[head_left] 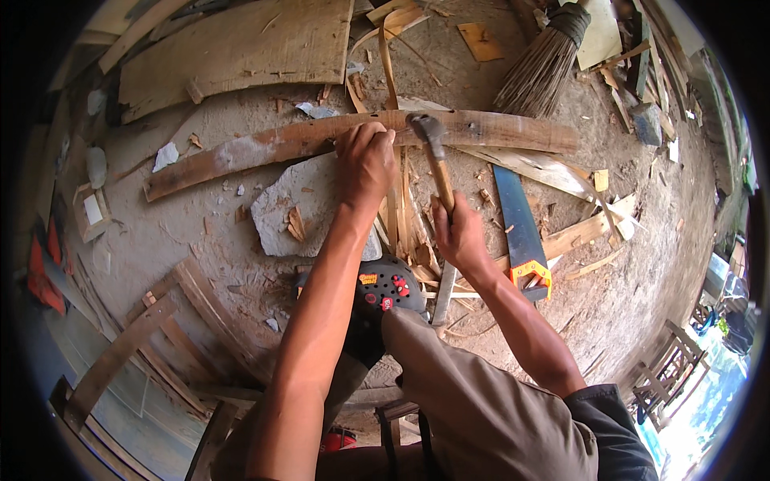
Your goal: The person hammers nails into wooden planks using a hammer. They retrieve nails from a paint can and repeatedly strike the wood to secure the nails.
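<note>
A long curved wooden plank (265,152) lies across the ground before me, with small dark holes in its face. My left hand (367,160) is closed in a pinch at the middle of this plank. A thin nail-like piece sticks out from its fingertips towards the hammer, too small to see well. My right hand (460,232) grips the wooden handle of a hammer (440,168). The dark metal head is over the plank, just right of my left fingers. Under the left wrist is a flat grey stone slab (293,210), with wood chips on top.
Right of the hammer lies a handsaw (520,216) with a yellow-orange handle. A stick broom (545,64) rests at the far right, and a wide board (241,56) at the far left. A wooden frame (200,321) stands near left. My black clog (393,289) is beside the slab, among wood strips.
</note>
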`<action>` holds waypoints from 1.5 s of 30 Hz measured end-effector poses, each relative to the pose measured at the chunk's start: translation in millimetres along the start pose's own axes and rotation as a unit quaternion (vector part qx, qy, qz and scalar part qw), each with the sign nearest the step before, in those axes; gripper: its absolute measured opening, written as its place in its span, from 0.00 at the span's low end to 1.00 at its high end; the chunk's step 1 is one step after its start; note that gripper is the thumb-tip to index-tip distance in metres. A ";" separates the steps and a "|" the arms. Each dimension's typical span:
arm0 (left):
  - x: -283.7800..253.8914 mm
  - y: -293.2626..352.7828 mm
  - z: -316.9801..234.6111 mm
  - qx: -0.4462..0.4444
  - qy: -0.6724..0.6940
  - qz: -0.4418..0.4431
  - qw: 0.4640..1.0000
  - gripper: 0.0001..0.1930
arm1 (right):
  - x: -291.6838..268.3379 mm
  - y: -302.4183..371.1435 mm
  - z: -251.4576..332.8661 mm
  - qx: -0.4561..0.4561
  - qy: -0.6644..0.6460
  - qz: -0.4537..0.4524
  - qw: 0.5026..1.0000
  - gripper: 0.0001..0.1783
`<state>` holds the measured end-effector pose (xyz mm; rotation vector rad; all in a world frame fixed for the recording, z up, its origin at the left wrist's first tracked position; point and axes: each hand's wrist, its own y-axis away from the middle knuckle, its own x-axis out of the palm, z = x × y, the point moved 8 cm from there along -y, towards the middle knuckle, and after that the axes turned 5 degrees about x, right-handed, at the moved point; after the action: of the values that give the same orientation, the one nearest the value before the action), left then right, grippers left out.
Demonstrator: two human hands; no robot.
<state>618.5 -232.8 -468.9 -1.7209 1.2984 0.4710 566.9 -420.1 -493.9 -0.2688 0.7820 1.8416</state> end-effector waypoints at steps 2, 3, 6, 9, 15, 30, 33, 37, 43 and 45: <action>0.6 -2.0 -0.3 0.005 0.000 -0.004 1.000 0.04 | -2.2 -1.9 1.6 -0.004 0.015 0.007 1.000 0.13; 1.7 -2.4 -1.0 0.005 -0.007 -0.001 1.000 0.03 | -5.2 -1.0 2.7 -0.002 0.023 0.011 1.000 0.13; -1.4 -0.1 0.9 0.004 -0.017 -0.005 1.000 0.02 | -9.1 9.2 23.0 -0.002 -0.007 -0.002 1.000 0.12; -0.9 1.8 1.0 -0.001 -0.018 -0.005 1.000 0.02 | -8.0 11.5 22.7 -0.006 -0.047 -0.013 0.999 0.12; 2.8 -2.2 0.8 0.004 -0.027 0.002 1.000 0.02 | -5.2 -6.9 -3.1 -0.008 0.024 -0.015 1.000 0.11; 3.6 2.1 1.4 0.002 -0.032 0.003 0.999 0.08 | -2.4 -0.9 5.0 -0.040 -0.016 -0.045 0.998 0.11; 6.8 7.6 -4.0 0.000 -0.026 0.030 0.999 0.13 | -3.1 -12.3 -20.6 -0.008 0.033 -0.035 0.999 0.11; 1.0 22.1 -16.2 0.002 -0.082 0.077 0.994 0.22 | -4.2 -16.5 -14.1 -0.031 0.034 -0.016 0.999 0.11; 3.0 27.1 -18.1 -0.007 -0.114 0.127 0.985 0.30 | -3.2 -18.3 -2.8 -0.012 0.044 -0.022 0.999 0.12; 4.5 26.9 -18.0 -0.011 -0.123 0.139 0.983 0.32 | -2.5 -16.2 -0.3 -0.012 0.033 -0.028 0.999 0.12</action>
<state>592.1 -251.3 -474.3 -1.4505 1.3578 0.8353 582.4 -418.7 -499.1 -0.3652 0.7914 1.7968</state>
